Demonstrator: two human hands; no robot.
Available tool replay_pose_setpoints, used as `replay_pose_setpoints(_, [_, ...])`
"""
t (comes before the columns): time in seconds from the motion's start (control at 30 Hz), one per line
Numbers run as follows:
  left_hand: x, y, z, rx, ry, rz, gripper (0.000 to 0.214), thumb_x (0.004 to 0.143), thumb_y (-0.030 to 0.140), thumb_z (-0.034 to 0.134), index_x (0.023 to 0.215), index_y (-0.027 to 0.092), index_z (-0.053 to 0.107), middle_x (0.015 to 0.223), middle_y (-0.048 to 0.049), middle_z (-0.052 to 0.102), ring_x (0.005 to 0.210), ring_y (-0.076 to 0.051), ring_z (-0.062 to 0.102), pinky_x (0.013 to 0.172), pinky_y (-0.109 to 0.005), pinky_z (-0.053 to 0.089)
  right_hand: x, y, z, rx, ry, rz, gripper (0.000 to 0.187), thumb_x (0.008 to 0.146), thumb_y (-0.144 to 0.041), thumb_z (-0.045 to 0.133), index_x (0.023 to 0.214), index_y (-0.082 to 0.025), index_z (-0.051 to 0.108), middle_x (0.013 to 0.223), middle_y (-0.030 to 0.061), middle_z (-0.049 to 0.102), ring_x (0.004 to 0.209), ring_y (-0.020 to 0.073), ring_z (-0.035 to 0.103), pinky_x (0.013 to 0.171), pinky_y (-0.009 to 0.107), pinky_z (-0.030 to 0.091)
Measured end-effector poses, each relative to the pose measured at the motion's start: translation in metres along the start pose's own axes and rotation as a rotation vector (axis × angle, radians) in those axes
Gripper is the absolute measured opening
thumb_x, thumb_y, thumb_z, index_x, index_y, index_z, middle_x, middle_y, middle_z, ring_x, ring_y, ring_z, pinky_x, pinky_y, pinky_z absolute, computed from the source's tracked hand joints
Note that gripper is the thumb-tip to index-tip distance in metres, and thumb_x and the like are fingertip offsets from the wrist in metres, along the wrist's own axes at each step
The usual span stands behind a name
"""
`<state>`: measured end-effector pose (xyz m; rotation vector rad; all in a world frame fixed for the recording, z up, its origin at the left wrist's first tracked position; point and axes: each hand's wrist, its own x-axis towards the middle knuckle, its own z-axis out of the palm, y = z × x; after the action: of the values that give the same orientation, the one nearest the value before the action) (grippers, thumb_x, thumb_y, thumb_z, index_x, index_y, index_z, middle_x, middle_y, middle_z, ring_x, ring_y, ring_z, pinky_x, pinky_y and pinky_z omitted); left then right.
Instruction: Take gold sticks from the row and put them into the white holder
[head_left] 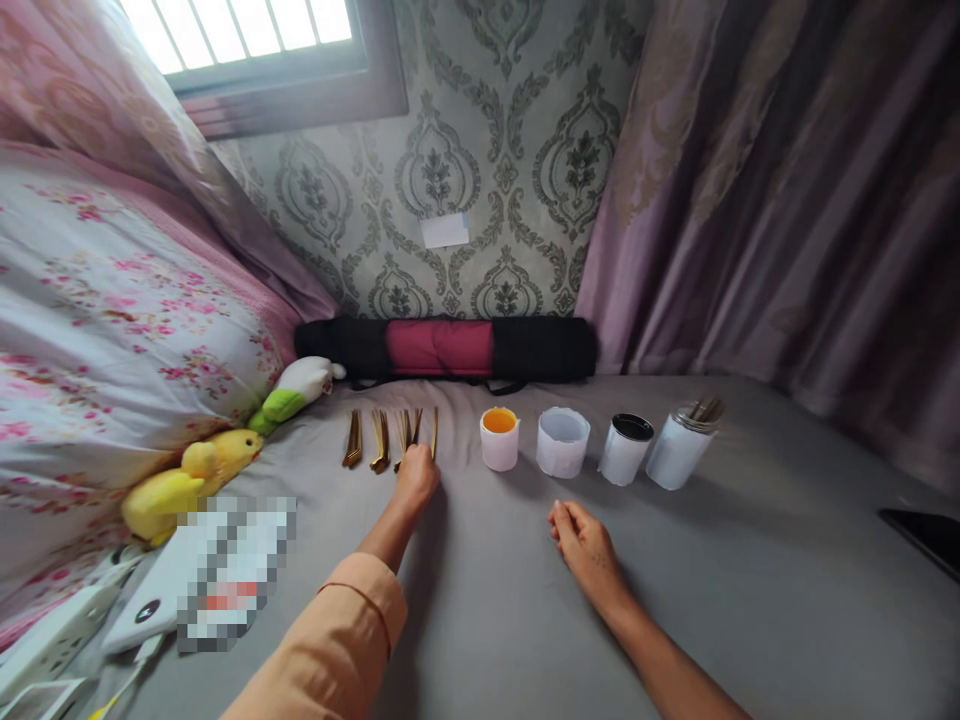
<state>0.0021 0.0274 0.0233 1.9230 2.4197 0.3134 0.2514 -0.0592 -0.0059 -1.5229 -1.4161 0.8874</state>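
By golden sticks (381, 440), left grip (418, 468) is indiscernible; near containers (562, 458), right grip (576, 535) curls closed.

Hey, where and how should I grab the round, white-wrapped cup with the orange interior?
I'd probably take the round, white-wrapped cup with the orange interior by its outer wall, below the rim, coming from the near side with the right hand. It stands upright, its rounded wall suits a wraparound grip, and a gap parts it from the whitish cylindrical tub to its right.
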Motion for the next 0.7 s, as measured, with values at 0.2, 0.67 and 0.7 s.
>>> replay_pose_setpoints(0.2, [-0.0014, 0.0013, -0.0012, 0.006, -0.006, -0.003, 0.024, 0.076, 0.012, 0.04, 0.087, 0.012, 0.06, 0.09, -0.0131, 0.059, 0.087, -0.02, 0.057, 0.071, -0.025, 0.041, -0.0014, -0.0028, -0.001, 0.016, -0.002, -0.014, 0.041, 0.078, -0.052, 0.033, 0.066, -0.017, 0.052, 0.054, -0.0002, 0.05, 0.048, 0.0111, 0.045, 0.047, 0.022, 0.034])
replay_pose_setpoints(0.67, [-0.0034, 0.0048, -0.004, 0.026, -0.036, -0.004, 0.025, 0.074, 0.011, 0.039, 0.087, 0.009, 0.06, 0.091, -0.0149, 0.057, 0.083, -0.02, 0.058, 0.069, -0.027, 0.042, -0.0025, -0.0044, -0.0022, 0.02, -0.012, -0.007, 0.044, 0.077, -0.055, 0.032, 0.067, -0.017, 0.051, 0.055, 0.0006, 0.051, 0.052, 0.0121, 0.048, 0.05, 0.022, 0.036])
replay_pose_setpoints(0.7, [-0.0034, 0.005, -0.004, 0.027, -0.037, -0.005, 0.025, 0.074, 0.011, 0.039, 0.087, 0.009, 0.06, 0.091, -0.0147, 0.057, 0.083, -0.02, 0.058, 0.069, -0.027, 0.042, -0.0026, -0.0047, -0.0022, 0.022, -0.011, -0.006, 0.044, 0.077, -0.055, 0.032, 0.067, -0.017, 0.051, 0.055, 0.0006, 0.051, 0.052, 0.0123, 0.048, 0.05, 0.022, 0.036])
